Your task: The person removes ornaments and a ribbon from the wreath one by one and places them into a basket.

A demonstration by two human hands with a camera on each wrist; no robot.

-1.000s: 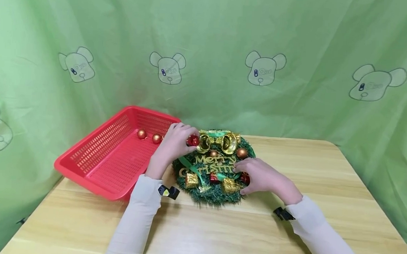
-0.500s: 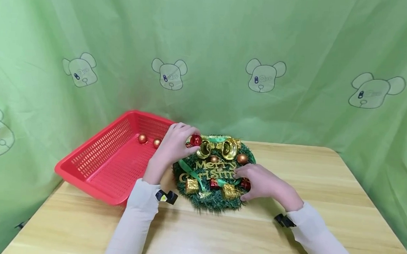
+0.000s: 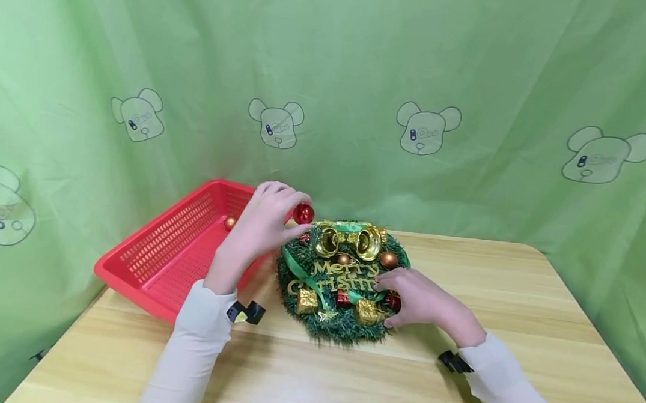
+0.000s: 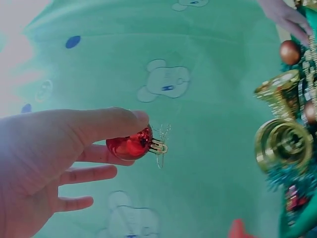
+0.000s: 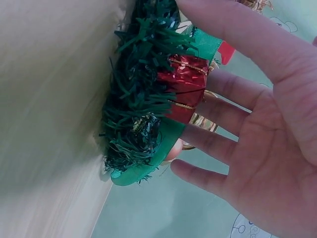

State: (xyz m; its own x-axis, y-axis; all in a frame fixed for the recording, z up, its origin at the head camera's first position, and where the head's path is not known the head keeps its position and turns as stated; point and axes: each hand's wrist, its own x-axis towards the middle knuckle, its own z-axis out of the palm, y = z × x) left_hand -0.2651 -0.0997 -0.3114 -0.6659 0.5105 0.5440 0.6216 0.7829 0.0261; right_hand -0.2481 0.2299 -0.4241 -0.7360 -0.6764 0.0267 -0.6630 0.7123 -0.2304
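My left hand (image 3: 259,220) pinches a shiny red Christmas ball (image 3: 304,213) between thumb and fingers, above the upper left of a green tinsel wreath (image 3: 339,333). In the left wrist view the ball's gold cap and thin loop point away from the palm. My right hand (image 3: 418,297) rests at the wreath's right side, fingers over its top and thumb near its front edge. The right wrist view has these fingers fairly straight beside a red foil gift box (image 5: 184,87). Gold bells (image 3: 369,242), copper balls (image 3: 388,260) and "Merry Christmas" lettering (image 3: 347,268) decorate the wreath.
A red plastic basket (image 3: 135,292) stands left of the wreath, partly behind my left arm. Inside it a gold ball (image 3: 230,223) shows. A green curtain (image 3: 351,58) hangs behind the wooden table (image 3: 488,269).
My left hand has moved left and up, away from the wreath, carrying the red Christmas ball. It now covers one gold ball in the basket. The right hand has stayed on the wreath.
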